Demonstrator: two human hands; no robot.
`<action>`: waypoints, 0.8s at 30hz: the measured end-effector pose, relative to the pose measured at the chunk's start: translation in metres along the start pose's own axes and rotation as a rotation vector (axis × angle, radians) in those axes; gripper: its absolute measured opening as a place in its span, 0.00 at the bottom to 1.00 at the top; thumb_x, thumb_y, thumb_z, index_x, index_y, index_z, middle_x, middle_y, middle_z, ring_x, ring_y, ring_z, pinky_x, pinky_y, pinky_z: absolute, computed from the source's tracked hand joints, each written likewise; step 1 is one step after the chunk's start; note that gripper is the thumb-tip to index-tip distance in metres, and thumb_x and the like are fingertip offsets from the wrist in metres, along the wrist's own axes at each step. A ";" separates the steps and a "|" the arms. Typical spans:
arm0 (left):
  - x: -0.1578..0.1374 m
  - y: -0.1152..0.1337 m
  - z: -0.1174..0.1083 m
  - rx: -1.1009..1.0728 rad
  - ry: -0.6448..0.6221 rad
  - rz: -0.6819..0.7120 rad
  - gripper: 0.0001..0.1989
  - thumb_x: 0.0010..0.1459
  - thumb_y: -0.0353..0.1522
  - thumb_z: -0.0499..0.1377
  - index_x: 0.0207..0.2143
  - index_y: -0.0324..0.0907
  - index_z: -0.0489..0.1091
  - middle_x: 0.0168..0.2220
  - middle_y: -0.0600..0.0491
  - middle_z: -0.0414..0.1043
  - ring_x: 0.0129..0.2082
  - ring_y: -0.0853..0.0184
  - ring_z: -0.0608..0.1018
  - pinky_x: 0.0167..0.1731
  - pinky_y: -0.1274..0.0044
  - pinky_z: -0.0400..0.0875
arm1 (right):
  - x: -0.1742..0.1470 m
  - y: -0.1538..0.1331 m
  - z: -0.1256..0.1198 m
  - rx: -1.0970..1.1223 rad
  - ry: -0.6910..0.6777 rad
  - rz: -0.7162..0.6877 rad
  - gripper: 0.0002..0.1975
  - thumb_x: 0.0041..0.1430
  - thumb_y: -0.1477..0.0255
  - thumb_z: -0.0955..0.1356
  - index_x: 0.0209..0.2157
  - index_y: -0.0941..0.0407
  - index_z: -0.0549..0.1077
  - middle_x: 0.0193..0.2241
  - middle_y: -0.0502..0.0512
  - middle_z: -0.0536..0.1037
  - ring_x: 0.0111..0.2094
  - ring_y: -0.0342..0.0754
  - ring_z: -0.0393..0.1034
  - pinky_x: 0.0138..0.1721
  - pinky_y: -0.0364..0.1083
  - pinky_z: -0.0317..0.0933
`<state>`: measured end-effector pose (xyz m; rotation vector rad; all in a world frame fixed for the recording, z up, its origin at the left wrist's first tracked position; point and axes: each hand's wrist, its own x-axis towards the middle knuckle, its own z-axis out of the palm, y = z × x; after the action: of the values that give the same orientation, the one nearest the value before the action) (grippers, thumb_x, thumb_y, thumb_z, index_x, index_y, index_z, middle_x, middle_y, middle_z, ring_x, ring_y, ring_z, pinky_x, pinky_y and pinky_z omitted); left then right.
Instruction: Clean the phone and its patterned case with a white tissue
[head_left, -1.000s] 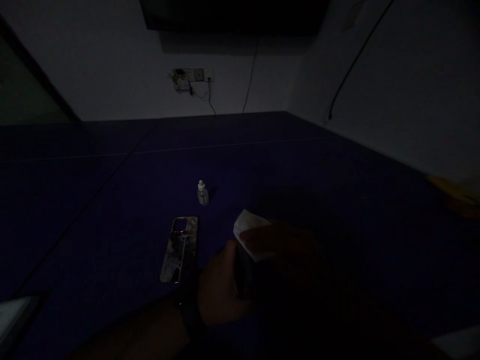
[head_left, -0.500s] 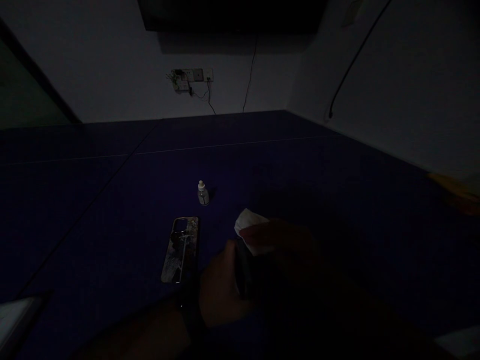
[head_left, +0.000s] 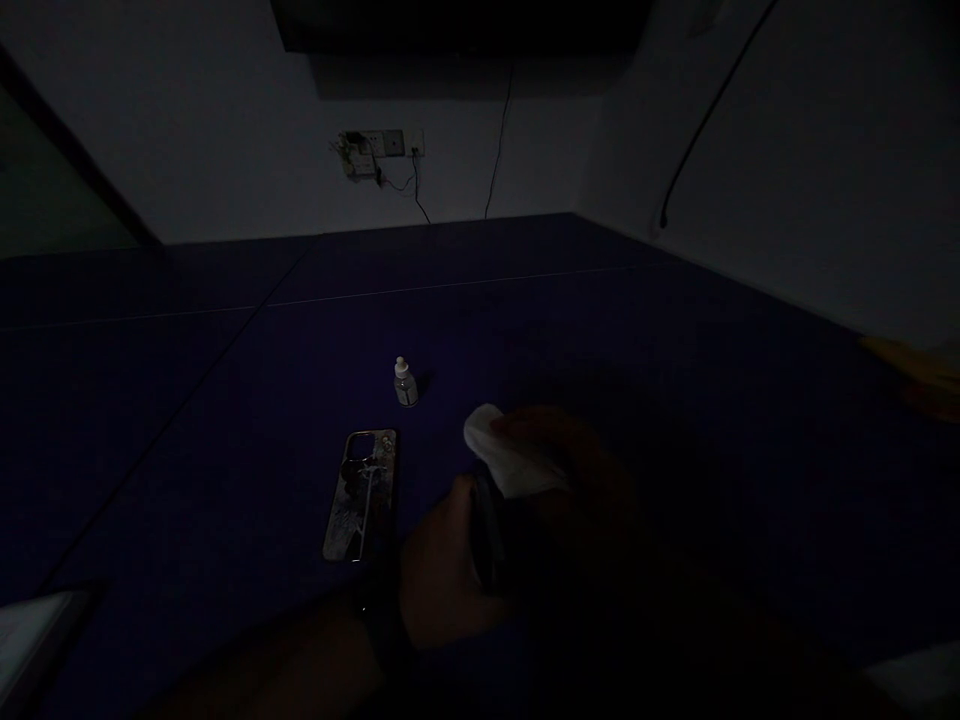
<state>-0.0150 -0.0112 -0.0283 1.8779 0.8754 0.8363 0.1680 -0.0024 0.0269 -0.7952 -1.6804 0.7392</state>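
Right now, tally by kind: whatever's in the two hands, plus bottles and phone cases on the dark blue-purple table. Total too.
Small clear bottle with a white cap: 1
Rectangular phone case with a printed picture: 1
Thin white sheet, in the right hand: 1
Dark slab-shaped object, in the left hand: 1
Total: 4

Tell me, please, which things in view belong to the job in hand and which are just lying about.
In use:
dark object, gripped in the left hand
white tissue, held in the right hand

Apparently lying about:
small bottle and phone case, in neither hand, possibly involved
yellow item, right edge
pale item, lower left
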 end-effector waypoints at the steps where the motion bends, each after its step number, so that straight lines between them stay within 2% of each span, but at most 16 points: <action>1: 0.001 0.001 0.000 0.023 0.003 -0.001 0.33 0.46 0.34 0.68 0.52 0.47 0.55 0.44 0.48 0.74 0.38 0.58 0.79 0.33 0.68 0.73 | 0.001 0.000 0.001 0.011 -0.034 0.029 0.16 0.64 0.67 0.66 0.53 0.50 0.71 0.47 0.56 0.79 0.44 0.50 0.78 0.40 0.46 0.74; 5: 0.002 0.001 0.002 0.065 -0.001 0.026 0.31 0.47 0.33 0.66 0.52 0.46 0.57 0.45 0.48 0.74 0.40 0.58 0.79 0.34 0.68 0.74 | 0.005 0.000 0.007 0.008 -0.199 0.043 0.13 0.69 0.67 0.64 0.50 0.50 0.75 0.49 0.55 0.80 0.50 0.51 0.76 0.51 0.50 0.70; 9: 0.000 -0.003 0.003 0.154 0.049 0.072 0.28 0.45 0.31 0.66 0.49 0.45 0.61 0.41 0.48 0.74 0.37 0.58 0.78 0.33 0.68 0.73 | 0.005 -0.001 0.008 -0.008 -0.234 0.039 0.15 0.72 0.69 0.61 0.54 0.49 0.74 0.51 0.54 0.79 0.52 0.48 0.75 0.52 0.48 0.70; 14: 0.001 -0.005 0.002 0.169 -0.032 0.120 0.21 0.46 0.32 0.65 0.45 0.44 0.66 0.34 0.51 0.74 0.39 0.56 0.78 0.40 0.65 0.73 | 0.002 0.005 -0.006 -0.088 -0.288 -0.361 0.16 0.71 0.69 0.62 0.56 0.50 0.72 0.51 0.56 0.80 0.52 0.49 0.75 0.56 0.51 0.66; 15: 0.001 -0.004 0.002 0.157 -0.045 0.109 0.21 0.47 0.32 0.65 0.45 0.44 0.66 0.35 0.51 0.75 0.38 0.57 0.78 0.39 0.66 0.73 | 0.003 0.006 -0.008 -0.118 -0.289 -0.387 0.16 0.71 0.69 0.62 0.56 0.51 0.72 0.51 0.56 0.80 0.52 0.49 0.75 0.57 0.51 0.65; 18: 0.002 -0.002 0.002 0.104 -0.007 0.038 0.31 0.47 0.34 0.66 0.54 0.45 0.60 0.41 0.49 0.75 0.36 0.59 0.79 0.31 0.71 0.72 | 0.005 0.006 -0.006 -0.173 -0.245 -0.239 0.17 0.71 0.70 0.61 0.56 0.50 0.72 0.52 0.55 0.79 0.53 0.48 0.74 0.56 0.49 0.67; 20: 0.002 -0.002 0.002 0.100 0.013 0.030 0.37 0.47 0.35 0.66 0.58 0.45 0.55 0.41 0.49 0.75 0.34 0.60 0.78 0.27 0.72 0.70 | 0.006 0.003 -0.001 -0.187 -0.240 -0.131 0.18 0.71 0.72 0.61 0.58 0.49 0.71 0.54 0.54 0.78 0.55 0.47 0.73 0.56 0.47 0.67; 22: 0.002 -0.002 0.002 0.139 -0.005 0.064 0.32 0.47 0.34 0.65 0.54 0.45 0.59 0.38 0.50 0.75 0.32 0.60 0.77 0.27 0.72 0.69 | 0.006 0.001 0.002 -0.167 -0.265 -0.157 0.18 0.71 0.72 0.60 0.59 0.49 0.70 0.55 0.54 0.77 0.56 0.47 0.72 0.57 0.47 0.67; 24: 0.002 -0.003 0.002 0.172 -0.048 0.123 0.21 0.48 0.33 0.63 0.46 0.45 0.64 0.34 0.51 0.74 0.32 0.60 0.77 0.29 0.70 0.70 | 0.006 0.001 0.000 -0.128 -0.300 -0.274 0.18 0.71 0.71 0.61 0.59 0.50 0.70 0.54 0.55 0.78 0.55 0.47 0.73 0.57 0.48 0.66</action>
<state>-0.0132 -0.0092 -0.0312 2.1111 0.8309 0.8071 0.1672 0.0032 0.0296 -0.5432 -2.0748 0.5841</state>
